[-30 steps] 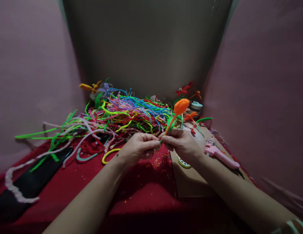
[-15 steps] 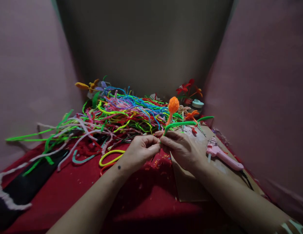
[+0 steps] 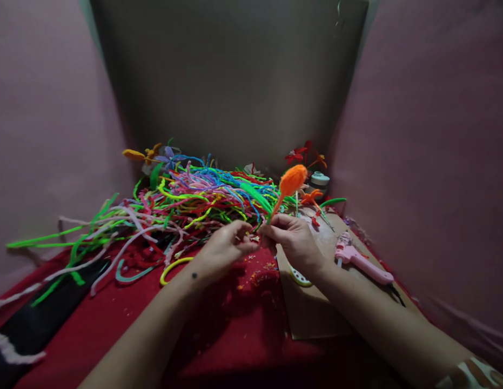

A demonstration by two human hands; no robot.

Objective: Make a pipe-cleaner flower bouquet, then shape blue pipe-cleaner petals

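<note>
An orange pipe-cleaner flower (image 3: 293, 180) stands tilted to the right, its stem pinched low down between the fingers and thumb of my right hand (image 3: 294, 240). From the same grip a fuzzy green leaf (image 3: 254, 196) points up and to the left. Just left of the stem is my left hand (image 3: 225, 249), its fingers bent and apart from the thumb, with nothing visible between them. The lower end of the stem is hidden by my right fingers.
A large heap of coloured pipe cleaners (image 3: 206, 186) covers the back of the red cloth (image 3: 219, 329). On the right, a pink glue gun (image 3: 362, 263) lies on cardboard (image 3: 312, 319). Behind it are a small jar (image 3: 319, 181), an orange flower (image 3: 312, 196) and red flowers (image 3: 295, 155).
The green leaf has swung from the right of the orange flower to its left. My left hand has come away from the stem and its fingers have parted. The flower tilts more to the right.
</note>
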